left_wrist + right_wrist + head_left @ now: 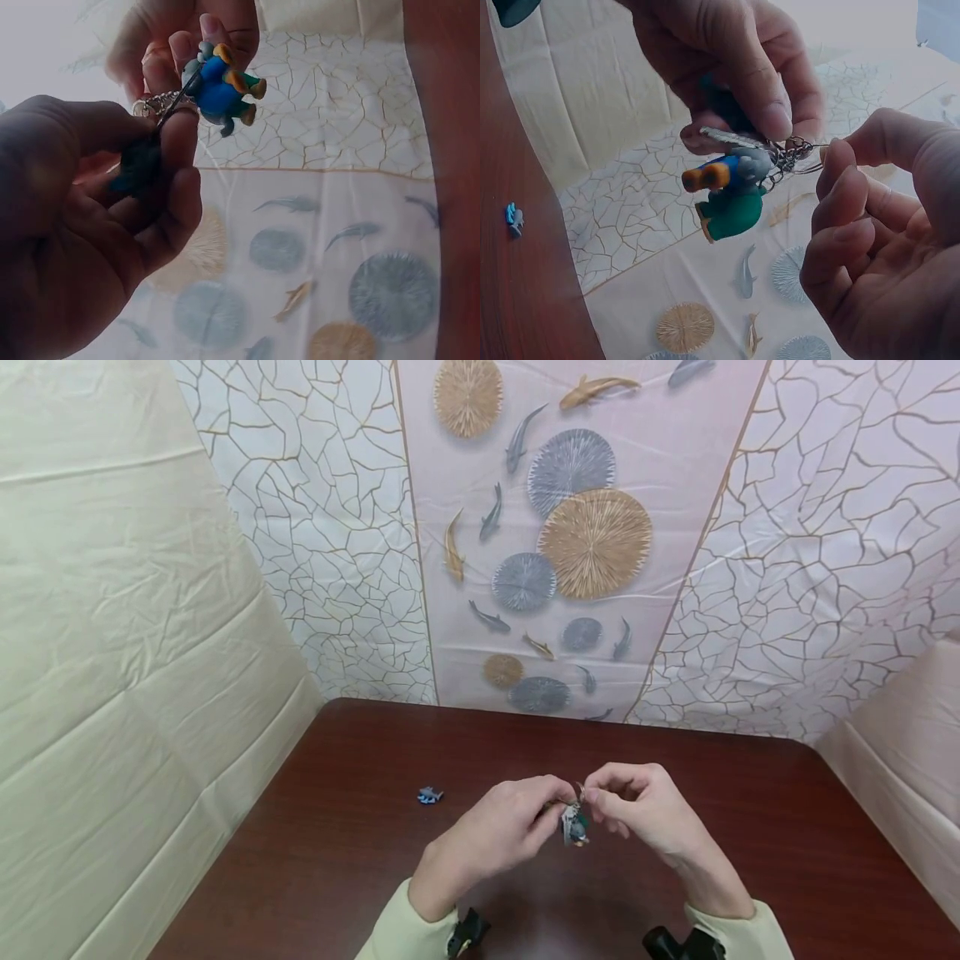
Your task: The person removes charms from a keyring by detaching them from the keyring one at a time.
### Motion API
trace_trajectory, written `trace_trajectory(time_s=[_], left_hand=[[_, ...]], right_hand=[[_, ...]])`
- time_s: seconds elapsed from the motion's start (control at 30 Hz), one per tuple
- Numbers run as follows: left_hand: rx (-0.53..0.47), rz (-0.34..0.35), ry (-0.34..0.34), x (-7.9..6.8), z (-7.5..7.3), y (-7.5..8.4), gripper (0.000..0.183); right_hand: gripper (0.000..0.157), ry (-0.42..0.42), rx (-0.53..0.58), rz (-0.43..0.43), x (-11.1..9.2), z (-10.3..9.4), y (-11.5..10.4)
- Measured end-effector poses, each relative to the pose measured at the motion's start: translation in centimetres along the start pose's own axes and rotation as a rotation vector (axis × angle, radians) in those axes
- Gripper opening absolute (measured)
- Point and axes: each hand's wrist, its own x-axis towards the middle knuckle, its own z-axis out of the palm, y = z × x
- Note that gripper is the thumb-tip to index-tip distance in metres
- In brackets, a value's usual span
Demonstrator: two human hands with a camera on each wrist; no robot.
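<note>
keychain (786,159) being pinched by left hand (502,822), its ring (808,170) by right hand (660,814), blue and green figurines (735,213) dangled below the grip, 1 small toy (430,795) seen left of it, on table (322,852)

- Table (810,835) right of the right hand (648,810) leaves passage.
- Keychain figures (575,827) obstruct the gap beside the left hand (498,827).
- Patterned cloth (352,577) bars the far edge.

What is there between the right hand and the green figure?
Metal chains lie between the right hand and the green figure, in the right wrist view.
</note>
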Motion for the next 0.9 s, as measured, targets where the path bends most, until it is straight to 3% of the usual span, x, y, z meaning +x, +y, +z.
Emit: trace_trajectory(time_s=[0.27,0.47,0.9], left_hand=[[0.271,0.026,0.088,-0.27,0.21,0.41,0.012],[0.270,0.014,0.143,-0.33,0.28,0.20,0.013],[0.371,0.109,0.202,0.11,0.27,0.34,0.009]], right_hand=[[0.006,0.035,-0.043,0.028,0.01,0.27,-0.21],[0.007,0.050,-0.057,0.033,-0.06,0.34,-0.25],[0.006,0.031,-0.057,0.016,0.02,0.51,-0.32]])
